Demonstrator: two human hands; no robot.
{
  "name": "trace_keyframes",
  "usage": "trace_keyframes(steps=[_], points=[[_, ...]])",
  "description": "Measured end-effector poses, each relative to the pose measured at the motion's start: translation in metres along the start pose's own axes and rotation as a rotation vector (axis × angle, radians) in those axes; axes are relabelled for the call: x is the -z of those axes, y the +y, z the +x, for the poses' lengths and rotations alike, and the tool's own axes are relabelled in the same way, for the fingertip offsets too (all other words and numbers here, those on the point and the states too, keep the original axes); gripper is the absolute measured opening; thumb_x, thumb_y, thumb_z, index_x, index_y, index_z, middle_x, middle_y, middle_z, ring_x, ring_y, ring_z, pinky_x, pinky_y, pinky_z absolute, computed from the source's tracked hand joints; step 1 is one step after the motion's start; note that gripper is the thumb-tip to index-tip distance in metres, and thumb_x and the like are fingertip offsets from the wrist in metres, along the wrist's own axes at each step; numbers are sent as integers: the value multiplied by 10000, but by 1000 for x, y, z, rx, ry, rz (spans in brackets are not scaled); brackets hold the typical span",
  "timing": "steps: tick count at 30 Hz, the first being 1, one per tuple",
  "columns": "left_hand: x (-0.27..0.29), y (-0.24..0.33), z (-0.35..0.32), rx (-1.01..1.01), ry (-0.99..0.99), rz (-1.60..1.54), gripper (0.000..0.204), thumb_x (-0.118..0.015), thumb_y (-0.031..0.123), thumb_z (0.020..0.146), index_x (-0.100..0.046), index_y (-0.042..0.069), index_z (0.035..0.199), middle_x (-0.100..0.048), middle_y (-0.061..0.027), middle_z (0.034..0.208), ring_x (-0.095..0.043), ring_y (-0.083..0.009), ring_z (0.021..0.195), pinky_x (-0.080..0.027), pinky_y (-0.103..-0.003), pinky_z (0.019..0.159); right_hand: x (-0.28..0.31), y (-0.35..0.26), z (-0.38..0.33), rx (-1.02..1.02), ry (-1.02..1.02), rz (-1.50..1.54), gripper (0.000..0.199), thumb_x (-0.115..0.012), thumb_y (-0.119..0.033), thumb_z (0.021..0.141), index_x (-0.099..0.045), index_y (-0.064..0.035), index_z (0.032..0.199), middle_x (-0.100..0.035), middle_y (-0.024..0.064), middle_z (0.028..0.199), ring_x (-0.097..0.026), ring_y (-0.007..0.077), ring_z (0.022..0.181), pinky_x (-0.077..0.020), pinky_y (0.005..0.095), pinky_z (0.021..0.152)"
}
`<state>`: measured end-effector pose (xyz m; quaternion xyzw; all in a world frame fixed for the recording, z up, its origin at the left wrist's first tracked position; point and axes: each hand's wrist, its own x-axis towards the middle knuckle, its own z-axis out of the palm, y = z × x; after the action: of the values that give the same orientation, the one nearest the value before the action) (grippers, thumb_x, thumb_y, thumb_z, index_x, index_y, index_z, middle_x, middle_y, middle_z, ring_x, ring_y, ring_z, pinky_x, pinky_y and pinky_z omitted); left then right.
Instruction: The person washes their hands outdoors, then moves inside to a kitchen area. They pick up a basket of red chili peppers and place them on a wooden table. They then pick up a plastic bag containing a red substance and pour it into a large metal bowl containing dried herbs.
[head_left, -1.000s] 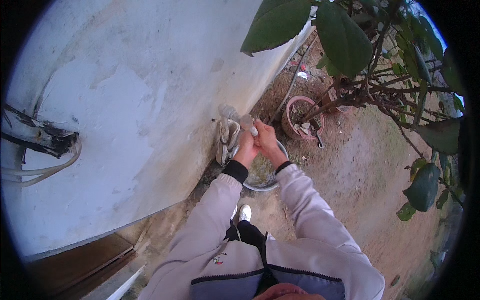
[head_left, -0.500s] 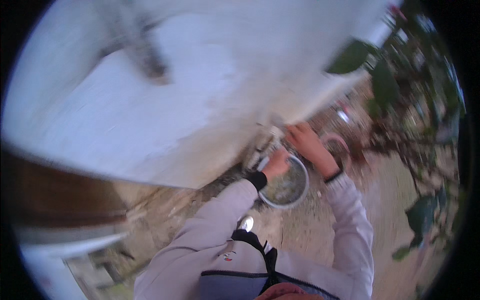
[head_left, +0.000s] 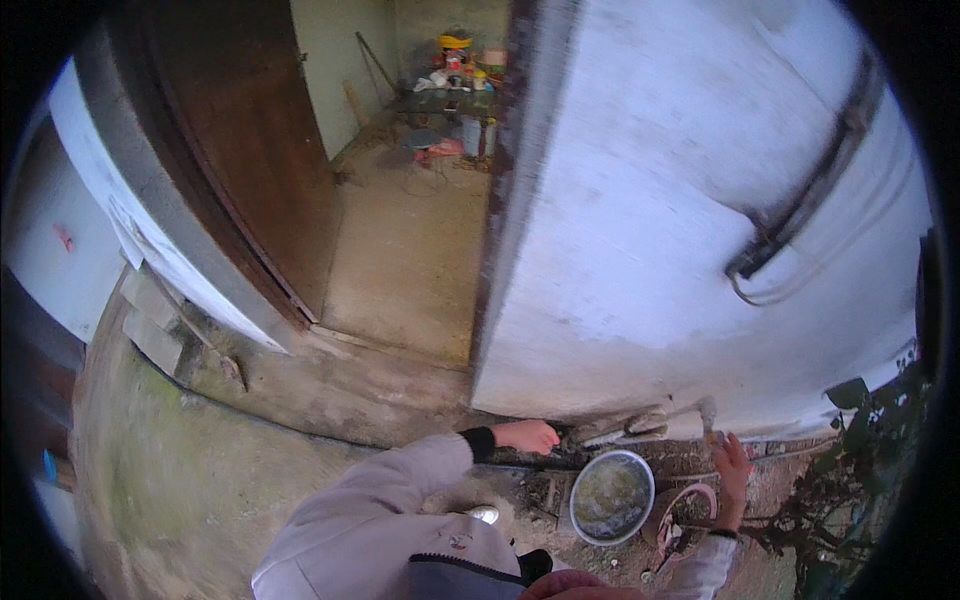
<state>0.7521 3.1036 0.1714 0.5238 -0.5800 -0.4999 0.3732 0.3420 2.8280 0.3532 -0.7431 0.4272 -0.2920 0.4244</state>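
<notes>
A round, pale-rimmed basin [head_left: 612, 498] stands on the ground near the white wall, with murky greenish-grey contents. My left hand [head_left: 527, 436] is to the left of it and beyond its near rim. Its fingers are curled in, with a small dark bit at the fingertips too unclear to name. My right hand [head_left: 732, 472] is to the right of the basin, close to the wall. Its fingers bend toward a blurred grey-headed object [head_left: 708, 410] with a tan lower part, which seems gripped. A pale, lumpy long piece [head_left: 630, 428] lies along the wall's foot between the hands.
A reddish round pot [head_left: 652, 520] is right of the basin, by leafy plants [head_left: 870, 480]. A dark pipe [head_left: 810, 190] hangs on the wall [head_left: 640, 250]. To the left are a brown door [head_left: 240, 150], an open doorway and a long-handled tool [head_left: 200, 335].
The view has swung left, bringing the doorway in. My left hand has left its place over the basin and moved left. My right hand stays by the wall with the grey-headed object at its fingers.
</notes>
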Motion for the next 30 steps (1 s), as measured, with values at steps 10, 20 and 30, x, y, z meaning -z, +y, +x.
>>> trace_keyframes(steps=[10, 20, 30], points=[[161, -177, -408, 699, 493, 641, 217, -596, 208, 819, -685, 35, 914, -640, -210, 1047, -631, -384, 843, -488, -500, 667, -222, 99, -198, -303, 226, -573, 172, -626, -72, 704, -726, -20, 835, -699, 176, 793, -671, 391, 790, -546, 446, 719], [222, -212, -601, 1018, 622, 828, 219, -664, 206, 769, -643, 44, 914, -592, -163, 1030, -601, -339, 955, -488, -483, 846, -557, -30, -169, 80, -295, -640, 283, -699, -100, 645, -726, -97, 926, -689, 176, 955, -636, 341, 982, -520, 447, 821], [398, -237, -497, 625, 791, 680, 154, -582, 12, 715, -639, 32, 858, -550, -238, 1089, -542, -399, 1046, -480, -451, 870, -783, -164, 2, 131, -456, -399, 284, -678, -104, 715, -731, -127, 993, -656, 235, 962, -628, 398, 972, -513, 472, 867]])
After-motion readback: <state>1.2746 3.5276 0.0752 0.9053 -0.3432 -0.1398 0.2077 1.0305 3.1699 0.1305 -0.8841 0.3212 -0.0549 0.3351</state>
